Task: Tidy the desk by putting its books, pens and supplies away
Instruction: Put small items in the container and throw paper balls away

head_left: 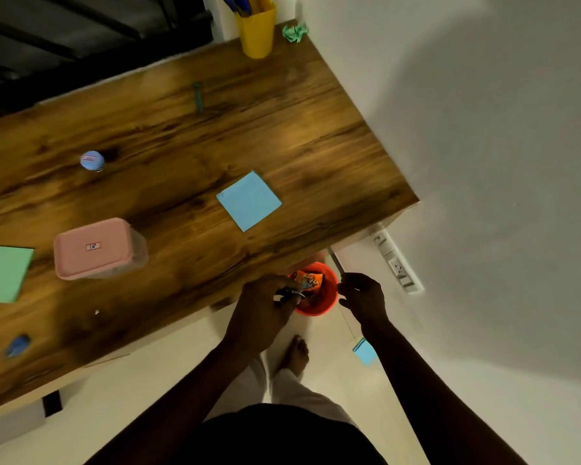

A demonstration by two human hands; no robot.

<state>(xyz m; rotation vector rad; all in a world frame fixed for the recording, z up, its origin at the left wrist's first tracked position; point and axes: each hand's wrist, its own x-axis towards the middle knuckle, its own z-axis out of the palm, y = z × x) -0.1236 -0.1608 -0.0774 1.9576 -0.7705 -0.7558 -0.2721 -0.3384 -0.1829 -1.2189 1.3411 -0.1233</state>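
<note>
From the head camera, a brown wood-grain worktop (188, 156) runs along a white wall, and a small round orange bin (319, 305) stands on the floor just off its near corner; everything below is placed from that bin. Crumpled orange wrappers (311, 280) lie inside it.

The left hand (265, 305) hovers at the bin's left rim, its fingers curled around a small dark object that is too blurred to name. The right hand (363, 297) is at the bin's right rim, fingers pinched on a thin grey stick-like item (335, 260) that slants up toward the worktop edge.

On the worktop, up and left of the bin, lies a square light-blue paper pad (249, 200). Further left sits a pink lidded plastic box (96, 248), with a green paper square (4, 273) beyond it at the picture's edge and a small round blue cap (92, 160) above it. Far beyond the bin, at the worktop's far end, a yellow plastic cup of blue pens (256, 31) stands beside a crumpled green paper ball (294, 31). Below and right of the bin, a second light-blue note (364, 352) lies on the floor.
</note>
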